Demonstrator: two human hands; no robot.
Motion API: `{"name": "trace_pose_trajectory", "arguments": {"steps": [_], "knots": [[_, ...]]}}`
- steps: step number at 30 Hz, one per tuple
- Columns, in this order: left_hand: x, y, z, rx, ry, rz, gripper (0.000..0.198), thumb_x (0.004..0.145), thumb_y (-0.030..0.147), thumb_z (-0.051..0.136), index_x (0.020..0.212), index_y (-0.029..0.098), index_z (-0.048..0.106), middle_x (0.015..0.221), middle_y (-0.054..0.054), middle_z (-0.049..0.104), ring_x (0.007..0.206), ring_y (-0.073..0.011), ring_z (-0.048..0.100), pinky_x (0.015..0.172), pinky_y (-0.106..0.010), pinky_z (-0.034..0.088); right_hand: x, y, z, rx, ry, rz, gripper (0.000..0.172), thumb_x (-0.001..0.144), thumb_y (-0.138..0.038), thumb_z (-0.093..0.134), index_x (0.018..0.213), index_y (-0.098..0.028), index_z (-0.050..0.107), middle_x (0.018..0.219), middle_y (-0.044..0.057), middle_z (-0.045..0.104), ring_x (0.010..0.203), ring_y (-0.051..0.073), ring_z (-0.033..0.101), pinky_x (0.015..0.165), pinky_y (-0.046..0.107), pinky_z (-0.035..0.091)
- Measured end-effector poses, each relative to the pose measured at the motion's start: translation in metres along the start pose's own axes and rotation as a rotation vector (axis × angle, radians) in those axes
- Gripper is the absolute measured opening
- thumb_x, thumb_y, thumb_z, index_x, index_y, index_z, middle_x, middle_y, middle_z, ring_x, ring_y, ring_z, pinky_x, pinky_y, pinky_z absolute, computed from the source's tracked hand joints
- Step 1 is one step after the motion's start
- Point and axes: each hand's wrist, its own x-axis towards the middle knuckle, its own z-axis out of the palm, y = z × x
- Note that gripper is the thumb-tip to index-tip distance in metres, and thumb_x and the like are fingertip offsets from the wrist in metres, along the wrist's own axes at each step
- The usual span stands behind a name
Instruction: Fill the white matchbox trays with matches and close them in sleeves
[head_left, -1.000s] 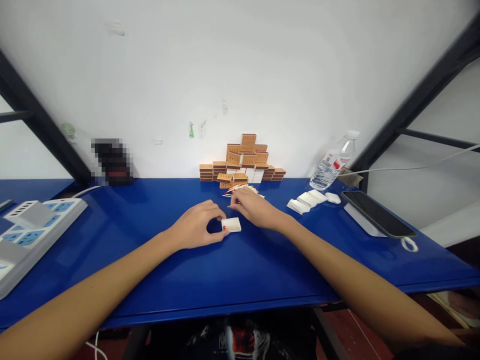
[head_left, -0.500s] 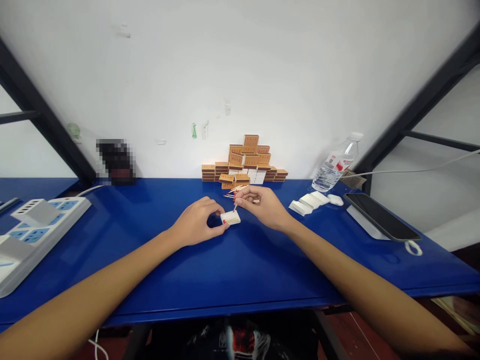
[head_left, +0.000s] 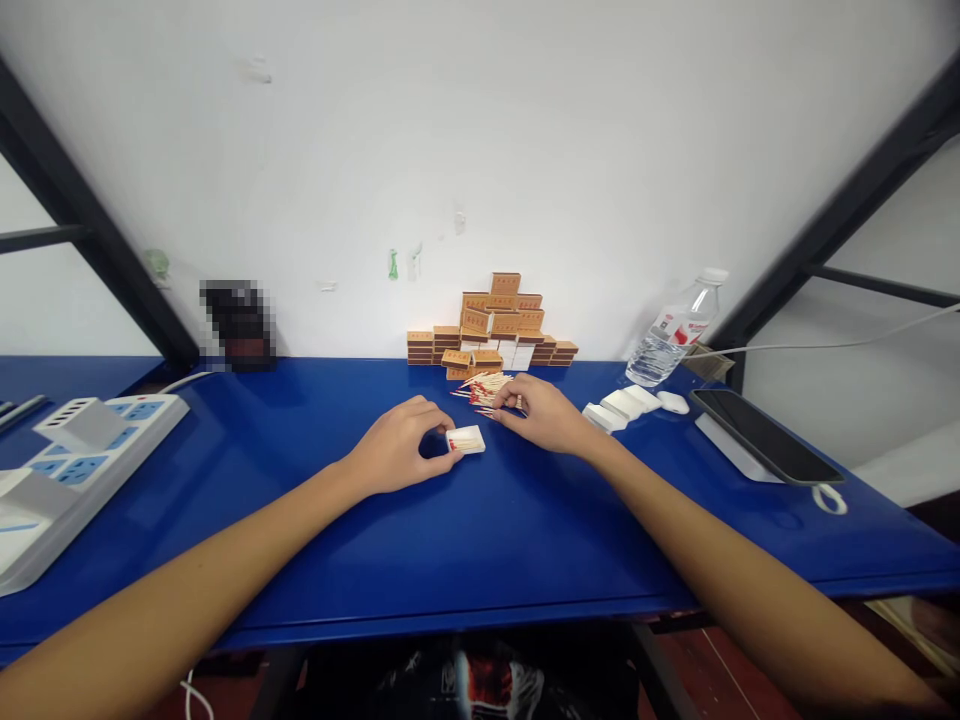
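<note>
A small white matchbox tray [head_left: 471, 436] lies on the blue table, with several red-headed matches inside along its near side. My left hand [head_left: 409, 445] grips the tray's left end between thumb and fingers. Just beyond it, a loose pile of matches [head_left: 487, 386] is spread on the table. My right hand [head_left: 536, 410] is at the pile's right edge, its fingers bent down and thumb near the match heads. A match or two show by its fingertips, but whether they are pinched I cannot make out.
Orange matchboxes [head_left: 505, 322] are stacked against the wall behind the pile. To the right lie white matchbox trays [head_left: 622, 405], a water bottle [head_left: 675, 330], a white earbud case [head_left: 673, 402] and a phone [head_left: 765, 435] on a stand. A power strip [head_left: 97, 450] sits at the left.
My right hand has moved from above the tray, where it held a match, back and right to the pile. My left hand stays on the tray. The view has shifted slightly.
</note>
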Motion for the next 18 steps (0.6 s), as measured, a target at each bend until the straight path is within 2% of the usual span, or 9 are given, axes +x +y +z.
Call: {"name": "trace_pose_trajectory", "arguments": {"steps": [4,7,11,18], "knots": [[0.0,0.003,0.0,-0.008,-0.027,0.022,0.02,0.088,0.035,0.073,0.102,0.021,0.069,0.095,-0.004,0.071,0.092,-0.0231,0.063,0.082,-0.037,0.052,0.001,0.015,-0.002,-0.078,-0.108,-0.045,0.015,0.091,-0.033,0.071,0.095,-0.019,0.072,0.089,0.004,0.063,0.083,0.019,0.056,0.074,0.029,0.041],[0.0,0.003,-0.001,-0.004,-0.037,0.015,0.02,0.088,0.034,0.073,0.102,0.021,0.069,0.095,-0.005,0.071,0.093,-0.0233,0.063,0.083,-0.037,0.052,0.004,0.019,0.002,-0.078,-0.123,-0.029,0.017,0.094,-0.035,0.069,0.094,-0.018,0.071,0.087,0.004,0.062,0.083,0.018,0.055,0.073,0.028,0.04],[0.0,0.001,-0.001,-0.001,-0.036,0.018,0.019,0.088,0.034,0.073,0.101,0.021,0.069,0.094,-0.004,0.071,0.091,-0.023,0.063,0.082,-0.037,0.052,0.006,0.021,0.006,-0.101,-0.154,0.003,0.016,0.097,-0.03,0.065,0.088,-0.017,0.068,0.088,0.004,0.062,0.082,0.018,0.055,0.072,0.028,0.04],[0.0,-0.001,0.0,0.005,-0.039,0.016,0.02,0.088,0.035,0.073,0.101,0.021,0.069,0.094,-0.005,0.071,0.091,-0.023,0.062,0.082,-0.037,0.052,-0.001,0.015,0.003,-0.1,-0.229,0.012,0.013,0.1,-0.028,0.059,0.094,-0.017,0.065,0.1,0.008,0.064,0.091,0.021,0.061,0.08,0.032,0.046]]}}
